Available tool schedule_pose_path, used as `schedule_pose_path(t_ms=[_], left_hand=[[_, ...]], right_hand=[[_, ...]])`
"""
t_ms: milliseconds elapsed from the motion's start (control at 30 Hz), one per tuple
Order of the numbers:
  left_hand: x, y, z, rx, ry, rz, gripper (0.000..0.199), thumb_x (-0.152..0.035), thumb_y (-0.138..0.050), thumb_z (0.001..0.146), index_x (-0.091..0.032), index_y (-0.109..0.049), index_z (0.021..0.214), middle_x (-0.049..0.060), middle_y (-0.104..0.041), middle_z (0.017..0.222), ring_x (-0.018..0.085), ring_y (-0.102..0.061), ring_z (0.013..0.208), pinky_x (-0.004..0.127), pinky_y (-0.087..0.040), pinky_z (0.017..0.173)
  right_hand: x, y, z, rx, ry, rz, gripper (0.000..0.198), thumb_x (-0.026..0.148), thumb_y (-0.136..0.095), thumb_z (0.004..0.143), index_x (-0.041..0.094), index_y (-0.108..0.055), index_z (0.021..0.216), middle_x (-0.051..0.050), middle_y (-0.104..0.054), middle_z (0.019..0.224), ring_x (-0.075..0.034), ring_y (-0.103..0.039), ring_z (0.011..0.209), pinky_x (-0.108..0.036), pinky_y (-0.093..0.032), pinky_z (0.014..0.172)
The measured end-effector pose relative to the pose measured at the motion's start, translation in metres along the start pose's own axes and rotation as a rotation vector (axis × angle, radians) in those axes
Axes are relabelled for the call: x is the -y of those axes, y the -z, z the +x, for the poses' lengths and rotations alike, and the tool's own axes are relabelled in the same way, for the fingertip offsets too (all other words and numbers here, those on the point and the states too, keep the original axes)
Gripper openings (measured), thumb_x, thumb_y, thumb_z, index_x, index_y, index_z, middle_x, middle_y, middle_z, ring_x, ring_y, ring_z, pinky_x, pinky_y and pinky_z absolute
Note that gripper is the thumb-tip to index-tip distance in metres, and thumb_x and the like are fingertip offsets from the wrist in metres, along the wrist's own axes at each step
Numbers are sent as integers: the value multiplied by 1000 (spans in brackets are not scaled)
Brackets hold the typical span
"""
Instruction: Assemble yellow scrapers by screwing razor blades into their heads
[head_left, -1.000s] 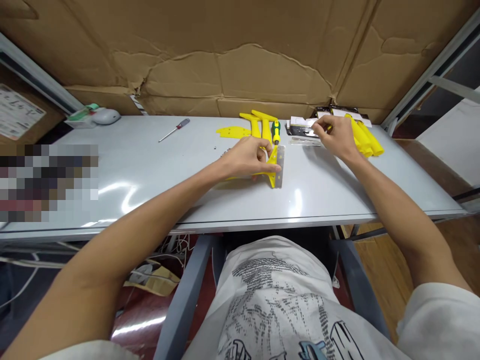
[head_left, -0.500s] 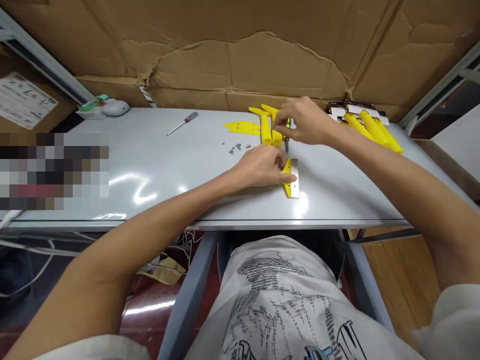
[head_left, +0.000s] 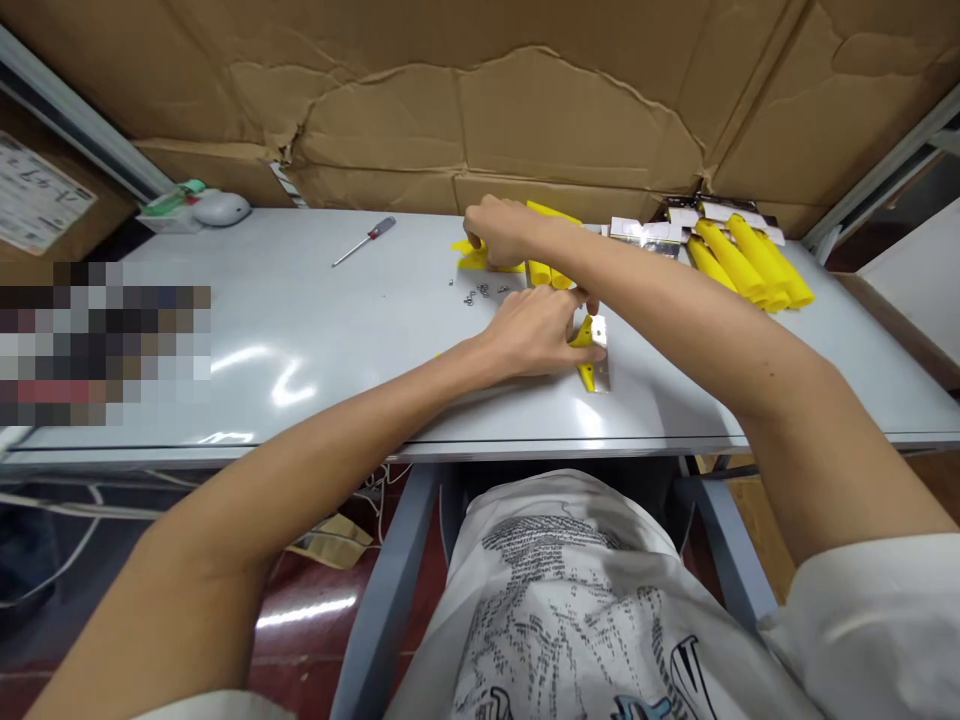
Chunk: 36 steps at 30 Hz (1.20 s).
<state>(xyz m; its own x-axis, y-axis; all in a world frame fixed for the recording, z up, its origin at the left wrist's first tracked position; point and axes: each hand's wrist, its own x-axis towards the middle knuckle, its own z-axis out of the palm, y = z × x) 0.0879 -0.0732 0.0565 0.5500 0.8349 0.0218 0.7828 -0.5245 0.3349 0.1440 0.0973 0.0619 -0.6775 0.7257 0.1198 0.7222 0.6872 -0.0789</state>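
My left hand (head_left: 536, 330) is closed around a yellow plastic piece (head_left: 585, 375) fitted along a shiny metal blade (head_left: 601, 365), with a finger and thumb pressed on it near the table's front. Further back, my right hand (head_left: 501, 228) has its fingers curled down on a flat yellow plate (head_left: 472, 258), pinching its edge; the fingertips are partly hidden. Several small screws (head_left: 482, 290) lie between the two hands. Behind the left hand are yellow handles (head_left: 540, 272), partly covered by the right forearm.
A screwdriver (head_left: 364, 242) lies at the back left of the table. Beyond it are a computer mouse (head_left: 221, 208) and a small clear box (head_left: 171, 212). Yellow tubes (head_left: 739, 265) and metal blades (head_left: 645, 235) lie at the back right. Cardboard (head_left: 562, 120) stands behind the table.
My right hand has moved left, from above the yellow handles to the flat yellow plate. My left hand keeps its hold on the yellow piece with the blade, which is slightly tilted now.
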Motion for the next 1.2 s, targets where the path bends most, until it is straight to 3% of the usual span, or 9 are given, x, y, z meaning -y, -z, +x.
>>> schedule_pose_path(t_ms=[133, 267, 333, 433, 533, 633, 867, 1000, 1200], left_hand=[[2, -1, 1, 8, -21, 2, 49, -51, -89, 104, -21, -77, 140, 3, -84, 92, 33, -78, 94, 42, -35, 75], [1, 2, -1, 4, -28, -23, 49, -48, -87, 106, -20, -76, 144, 3, -87, 99, 30, -76, 93, 41, -36, 76], [1, 2, -1, 0, -34, -25, 49, -48, -88, 106, -20, -76, 144, 4, -87, 103, 30, -76, 95, 40, -36, 77], [1, 2, 0, 0, -46, 1, 48, -48, -89, 106, -21, -75, 143, 5, -86, 107, 30, -74, 97, 40, -35, 77], [2, 2, 1, 4, -56, 8, 45, -47, -88, 106, -22, -75, 141, 4, -86, 108, 29, -73, 98, 39, -35, 78], [5, 2, 1, 0, -63, -8, 42, -49, -88, 105, -23, -76, 137, 3, -86, 106, 29, -73, 102, 39, -36, 80], [23, 10, 4, -94, -29, -55, 36, -54, -78, 112, -24, -85, 131, 5, -88, 106, 26, -72, 90, 38, -39, 81], [33, 19, 5, -174, -84, -102, 24, -45, -80, 108, -26, -90, 119, 3, -85, 97, 23, -69, 84, 38, -42, 82], [30, 26, -1, -55, -222, -131, 22, -41, -80, 107, -24, -92, 115, 1, -86, 93, 21, -70, 78, 37, -43, 83]], right_hand=[[5, 13, -9, 24, -33, 14, 30, 23, -107, 89, 20, -79, 98, -5, -80, 105, -23, -73, 100, -37, -62, 95], [3, 52, -56, -246, -87, 182, 14, 19, -83, 107, 25, -72, 113, -4, -83, 106, -22, -73, 97, -40, -62, 97], [-4, 69, -100, -366, -128, 295, 28, 21, -76, 110, 31, -65, 134, 2, -78, 93, -19, -71, 81, -38, -62, 83], [-22, 75, -178, -438, -236, 707, 42, 38, -95, 101, 32, -68, 132, 6, -66, 73, -18, -65, 67, -35, -55, 65], [-40, 58, -248, -434, -302, 961, 55, 59, -113, 77, 24, -77, 98, -2, -77, 85, -16, -67, 69, -37, -59, 64], [-51, 34, -288, -407, -354, 1054, 66, 62, -121, 62, 25, -85, 102, -4, -80, 93, -19, -72, 77, -40, -69, 68], [-57, 17, -303, -291, -305, 945, 70, 65, -124, 59, 26, -98, 110, -16, -69, 172, -18, -76, 93, -54, -82, 104], [-60, 17, -309, -162, -292, 889, 69, 64, -123, 60, 24, -99, 112, -20, -66, 176, -20, -79, 92, -62, -81, 114], [-65, 22, -318, 1, -293, 712, 62, 71, -113, 74, 29, -99, 117, -15, -71, 173, -21, -80, 86, -66, -80, 110]])
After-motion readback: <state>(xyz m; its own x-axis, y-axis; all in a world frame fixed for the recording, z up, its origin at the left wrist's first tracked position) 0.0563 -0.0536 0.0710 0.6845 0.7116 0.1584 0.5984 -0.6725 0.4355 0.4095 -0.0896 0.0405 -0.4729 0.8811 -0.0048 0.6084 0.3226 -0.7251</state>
